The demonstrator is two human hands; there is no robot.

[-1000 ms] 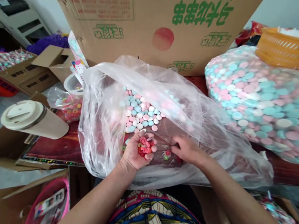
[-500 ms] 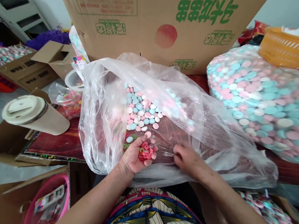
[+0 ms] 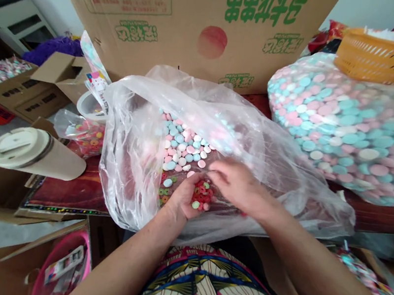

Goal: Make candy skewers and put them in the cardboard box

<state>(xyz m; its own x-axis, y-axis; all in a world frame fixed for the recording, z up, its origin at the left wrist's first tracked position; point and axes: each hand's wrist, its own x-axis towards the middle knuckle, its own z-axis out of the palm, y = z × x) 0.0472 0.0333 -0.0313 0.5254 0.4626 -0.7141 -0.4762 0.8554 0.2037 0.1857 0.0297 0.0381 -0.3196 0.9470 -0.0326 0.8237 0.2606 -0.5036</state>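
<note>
My left hand (image 3: 182,199) is cupped, palm up, around a small heap of ring candies (image 3: 203,194), mostly red with a few green. Just to its right, my right hand (image 3: 236,181) hovers close with fingers curled and tips pinched together; whatever is between them is hidden. Both hands are over a clear plastic bag (image 3: 116,169) spread on the table. Pink, blue and white tablet candies (image 3: 184,148) lie in a patch at its open middle, beyond my left hand. Loose red, green and orange ring candies (image 3: 164,196) are left of that hand.
A large carton (image 3: 185,31) stands behind the bag. To the right sits a bulging sack of tablet candies (image 3: 355,138), an orange basket (image 3: 391,56) on top. A lidded cup (image 3: 39,152) and a pouch of ring candies (image 3: 90,138) are on the left. Below left is a pink tub (image 3: 87,250).
My right hand has moved up and left, from the bag's near part to beside my left hand. The left hand still cups the ring candies, and the view has shifted slightly.
</note>
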